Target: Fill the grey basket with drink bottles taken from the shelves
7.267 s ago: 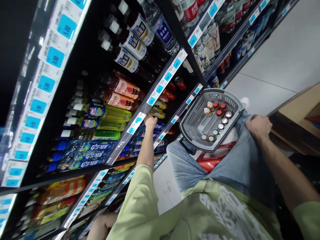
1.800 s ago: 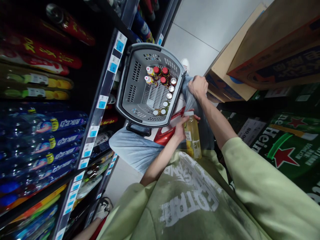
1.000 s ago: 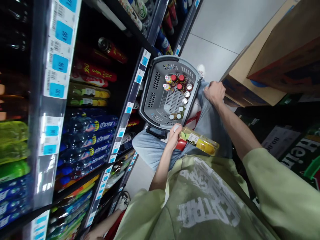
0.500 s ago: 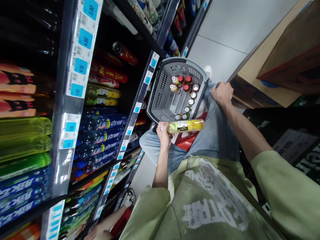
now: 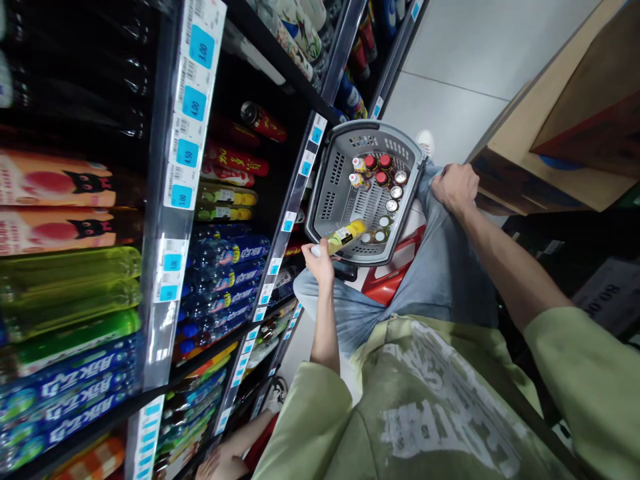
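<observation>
My left hand [image 5: 319, 261] is closed round the white cap end of a yellow drink bottle [image 5: 347, 235], which lies tilted over the near rim of a grey shopping basket [image 5: 334, 198]. Several small bottles [image 5: 377, 183] with red and silver caps stand along the basket's right side. My right hand [image 5: 455, 187] is closed on the denim of my raised knee, just right of the basket. The basket sits above a red stool [image 5: 393, 275].
Black store shelves [image 5: 295, 203] with blue price tags fill the left, stocked with lying bottles of green, blue, orange and red drinks. Cardboard boxes [image 5: 565, 127] stand at the right. Pale floor tiles [image 5: 460, 100] lie beyond the basket. Another hand [image 5: 225, 460] shows at the bottom.
My left hand has carried the yellow bottle up and left, from in front of my chest to over the basket's near rim. My right hand has stayed on my knee.
</observation>
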`<act>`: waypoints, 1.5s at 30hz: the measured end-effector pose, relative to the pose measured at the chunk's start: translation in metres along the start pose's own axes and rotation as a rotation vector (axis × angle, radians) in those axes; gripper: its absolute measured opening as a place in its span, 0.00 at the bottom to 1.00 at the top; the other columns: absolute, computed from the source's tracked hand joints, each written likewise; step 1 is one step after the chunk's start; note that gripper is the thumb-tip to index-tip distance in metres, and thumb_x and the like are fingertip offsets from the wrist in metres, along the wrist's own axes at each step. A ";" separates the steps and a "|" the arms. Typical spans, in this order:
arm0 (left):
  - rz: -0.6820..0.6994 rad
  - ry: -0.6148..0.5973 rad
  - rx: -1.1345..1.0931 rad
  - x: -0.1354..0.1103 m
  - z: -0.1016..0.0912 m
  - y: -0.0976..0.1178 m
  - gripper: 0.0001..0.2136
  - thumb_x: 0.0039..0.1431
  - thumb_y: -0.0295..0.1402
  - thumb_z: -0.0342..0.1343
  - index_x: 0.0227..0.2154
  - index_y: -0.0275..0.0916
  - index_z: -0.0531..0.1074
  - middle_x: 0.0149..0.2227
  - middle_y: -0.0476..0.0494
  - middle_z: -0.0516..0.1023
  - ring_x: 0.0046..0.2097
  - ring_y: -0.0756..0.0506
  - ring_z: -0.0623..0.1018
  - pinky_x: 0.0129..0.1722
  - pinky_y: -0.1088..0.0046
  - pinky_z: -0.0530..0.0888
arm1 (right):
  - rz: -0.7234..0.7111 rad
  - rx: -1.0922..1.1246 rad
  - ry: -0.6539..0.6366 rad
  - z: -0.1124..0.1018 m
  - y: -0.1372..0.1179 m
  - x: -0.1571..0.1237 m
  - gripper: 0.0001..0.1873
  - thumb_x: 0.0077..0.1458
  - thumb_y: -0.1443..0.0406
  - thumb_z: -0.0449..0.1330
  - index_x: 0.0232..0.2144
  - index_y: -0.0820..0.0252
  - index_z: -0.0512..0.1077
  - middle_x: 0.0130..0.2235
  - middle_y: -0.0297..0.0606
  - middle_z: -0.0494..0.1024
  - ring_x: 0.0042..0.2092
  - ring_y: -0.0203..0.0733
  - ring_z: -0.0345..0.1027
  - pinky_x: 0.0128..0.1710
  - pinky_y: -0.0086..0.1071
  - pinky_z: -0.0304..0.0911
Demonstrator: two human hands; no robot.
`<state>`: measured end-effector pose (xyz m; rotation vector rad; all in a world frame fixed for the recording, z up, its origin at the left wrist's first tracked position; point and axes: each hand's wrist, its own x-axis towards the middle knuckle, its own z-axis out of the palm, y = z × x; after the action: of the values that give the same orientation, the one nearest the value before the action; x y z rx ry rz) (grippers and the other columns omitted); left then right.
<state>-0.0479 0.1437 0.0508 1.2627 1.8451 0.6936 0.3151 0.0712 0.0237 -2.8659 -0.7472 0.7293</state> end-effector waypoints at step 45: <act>0.205 -0.721 0.889 0.102 0.199 -0.082 0.27 0.72 0.38 0.56 0.69 0.31 0.69 0.53 0.28 0.86 0.58 0.36 0.84 0.58 0.67 0.75 | -0.017 -0.014 -0.019 -0.001 0.007 0.013 0.22 0.65 0.58 0.53 0.47 0.65 0.83 0.49 0.60 0.82 0.54 0.63 0.73 0.54 0.50 0.68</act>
<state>0.0561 0.2112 -0.1520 1.9328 1.4080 -0.5428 0.3286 0.0718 0.0170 -2.8653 -0.7818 0.7532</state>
